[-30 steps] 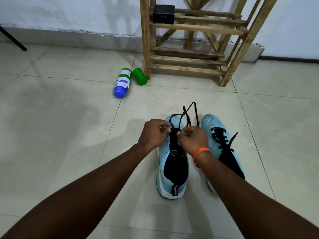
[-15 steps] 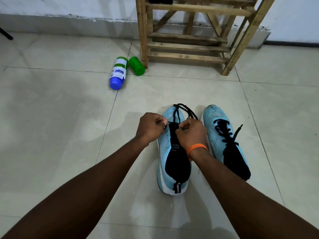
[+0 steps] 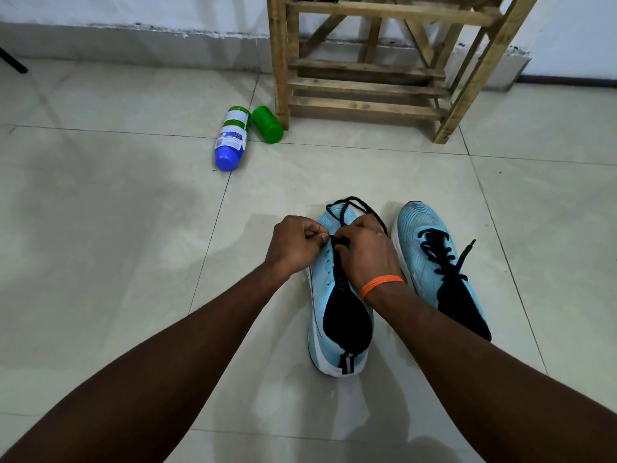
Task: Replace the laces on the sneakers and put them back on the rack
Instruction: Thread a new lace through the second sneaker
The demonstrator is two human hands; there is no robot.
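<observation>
Two light-blue sneakers stand side by side on the tiled floor, toes pointing away from me. On the left sneaker (image 3: 322,315) a black lace (image 3: 359,203) loops loosely over the toe. My left hand (image 3: 295,245) pinches the lace at the shoe's left eyelets. My right hand (image 3: 365,253), with an orange band at the wrist, curls over the lace near the tongue and hides the eyelets beneath it. The right sneaker (image 3: 430,262) carries a threaded black lace with one loose end. Beyond them stands the wooden rack (image 3: 364,106).
A bottle with a blue cap (image 3: 232,138) lies on the floor left of the rack's front leg, and a green cylinder (image 3: 267,124) lies beside it. The wall and skirting run behind the rack. A dark rod (image 3: 13,63) shows at the far left edge.
The lace loop that stood up above the toe has dropped lower onto it. Both hands have stayed on the left sneaker's eyelets, and the view has tilted downward.
</observation>
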